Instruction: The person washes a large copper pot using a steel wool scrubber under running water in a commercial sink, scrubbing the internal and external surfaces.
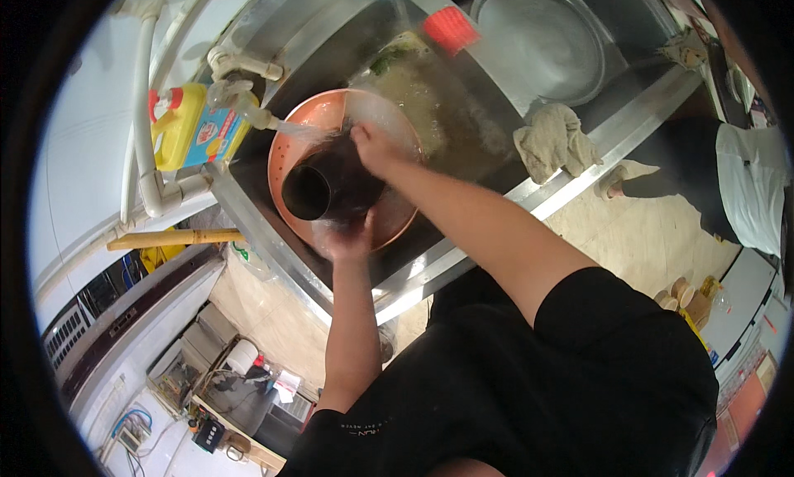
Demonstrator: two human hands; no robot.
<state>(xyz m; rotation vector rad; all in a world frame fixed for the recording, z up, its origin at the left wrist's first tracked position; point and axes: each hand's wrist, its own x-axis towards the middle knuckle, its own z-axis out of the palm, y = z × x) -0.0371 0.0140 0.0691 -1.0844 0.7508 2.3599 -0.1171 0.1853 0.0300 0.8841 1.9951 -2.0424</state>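
Note:
A dark cylindrical container (356,179) lies tilted over an orange plastic colander (280,167), its round mouth facing left. My left hand (350,236) supports it from below, palm up and thumb along its side. My right hand (373,148) grips its upper side near the far end, with the fingers curled and partly hidden. From a tap (257,114), a stream of water (304,131) runs into the colander beside the container. The colander stands in a metal sink (477,92) with cloudy water and some green scraps.
A yellow detergent jug (180,127) stands by the tap and white pipes (146,92). On the divider lies a red ribbed object (451,30); a round metal lid or tray (539,43) is beyond. A grey rag (555,143) hangs over the front rim. Another person (701,173) is at right.

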